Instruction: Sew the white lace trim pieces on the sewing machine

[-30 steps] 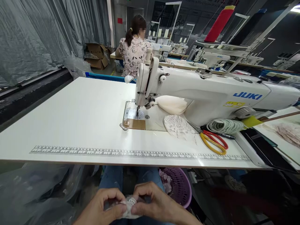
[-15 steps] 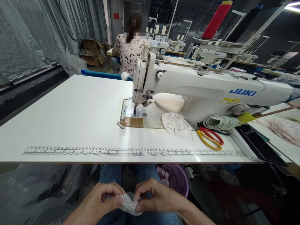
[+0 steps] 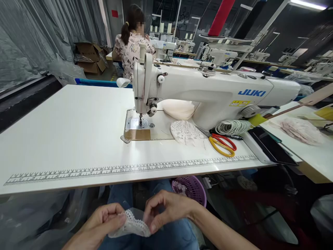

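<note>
Evidently, the left hand point(image 3: 110, 218) pinches the lace point(image 3: 135, 227) below the near edge of the desk point(image 3: 65, 139). The right hand point(image 3: 168, 210) is at the opposite end; from where I stand, I cannot tell whether that grip holds the fabric. Caution: if only one end is secured, the lace may slip onto the lap point(image 3: 179, 234). Uneven pulling could distort the openwork or tear its sheer mesh. On the desk's right half, the scissors point(image 3: 222, 144), if knocked, could snag the scrap point(image 3: 183, 130) near their blades. Materials: lace, white, soft, perforated, curved; scissors, smooth looped handles, one red, one yellow; scrap, patterned, rounded, with frayed threads.
</note>
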`<state>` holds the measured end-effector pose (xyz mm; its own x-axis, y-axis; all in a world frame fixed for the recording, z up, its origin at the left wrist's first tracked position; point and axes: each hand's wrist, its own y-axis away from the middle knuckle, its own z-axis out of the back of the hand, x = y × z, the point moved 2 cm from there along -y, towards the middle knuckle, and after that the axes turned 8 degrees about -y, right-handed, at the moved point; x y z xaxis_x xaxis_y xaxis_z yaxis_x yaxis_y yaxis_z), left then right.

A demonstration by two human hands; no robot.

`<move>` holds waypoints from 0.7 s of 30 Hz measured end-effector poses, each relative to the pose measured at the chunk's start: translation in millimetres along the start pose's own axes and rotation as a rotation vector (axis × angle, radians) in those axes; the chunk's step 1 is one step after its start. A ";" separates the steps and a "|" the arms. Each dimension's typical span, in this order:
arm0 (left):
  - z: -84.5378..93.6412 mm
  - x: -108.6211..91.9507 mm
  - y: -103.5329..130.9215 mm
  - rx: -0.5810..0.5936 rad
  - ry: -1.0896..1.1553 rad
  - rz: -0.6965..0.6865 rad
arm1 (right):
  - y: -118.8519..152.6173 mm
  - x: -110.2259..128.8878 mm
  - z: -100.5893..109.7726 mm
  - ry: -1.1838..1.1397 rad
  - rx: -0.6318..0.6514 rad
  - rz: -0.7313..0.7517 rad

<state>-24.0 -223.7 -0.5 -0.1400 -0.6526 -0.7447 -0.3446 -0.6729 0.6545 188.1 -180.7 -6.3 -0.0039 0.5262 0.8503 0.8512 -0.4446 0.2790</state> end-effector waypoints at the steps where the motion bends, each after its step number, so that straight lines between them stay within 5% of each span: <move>1: 0.2 -0.1 -0.3 0.011 -0.002 0.001 | -0.4 -0.6 -0.6 0.018 -0.017 0.001; 13: -3.9 -3.0 -4.1 -0.062 -0.001 -0.064 | -7.6 -6.3 -12.9 0.297 -0.307 0.117; 21: 1.6 -9.4 -7.1 -0.045 -0.166 -0.126 | -2.9 4.3 -12.2 0.171 -0.202 0.027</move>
<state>-21.8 -212.2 1.7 -0.2509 -0.4985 -0.8298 -0.3282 -0.7627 0.5574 179.3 -186.0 2.0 -0.0856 0.3901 0.9168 0.7301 -0.6016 0.3242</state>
